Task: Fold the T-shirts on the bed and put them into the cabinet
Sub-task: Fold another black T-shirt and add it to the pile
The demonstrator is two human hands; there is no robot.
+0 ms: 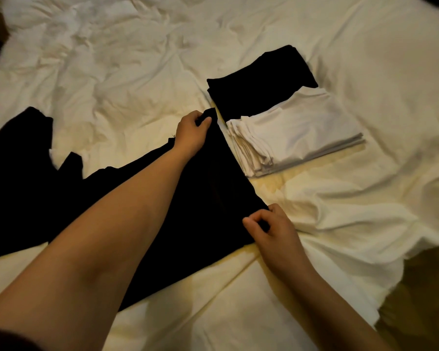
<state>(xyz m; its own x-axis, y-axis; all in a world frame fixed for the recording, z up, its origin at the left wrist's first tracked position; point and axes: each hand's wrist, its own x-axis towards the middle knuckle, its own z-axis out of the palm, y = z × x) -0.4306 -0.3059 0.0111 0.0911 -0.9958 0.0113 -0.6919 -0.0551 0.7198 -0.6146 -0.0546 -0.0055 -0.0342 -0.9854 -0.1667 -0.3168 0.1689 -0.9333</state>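
Now the person works a black T-shirt (61, 193) spread across the rumpled white bed sheet (137, 59), its body running from the left edge toward the middle of the bed. The left hand (192, 134) reaches far forward and pinches the shirt's far right corner, thumb and fingers curled round the cloth. The right hand (271, 228) grips the near right corner the same way, fingertips bunched on the dark fabric, so the straight edge of the shirt stretches between the two hands. Just beside that edge, to the right, sits a stack of folded white T-shirts (297, 133), and behind it, touching, a folded black T-shirt (261, 83). No print, tag or lettering can be made out on any garment; the black cloth is too dark to tell.
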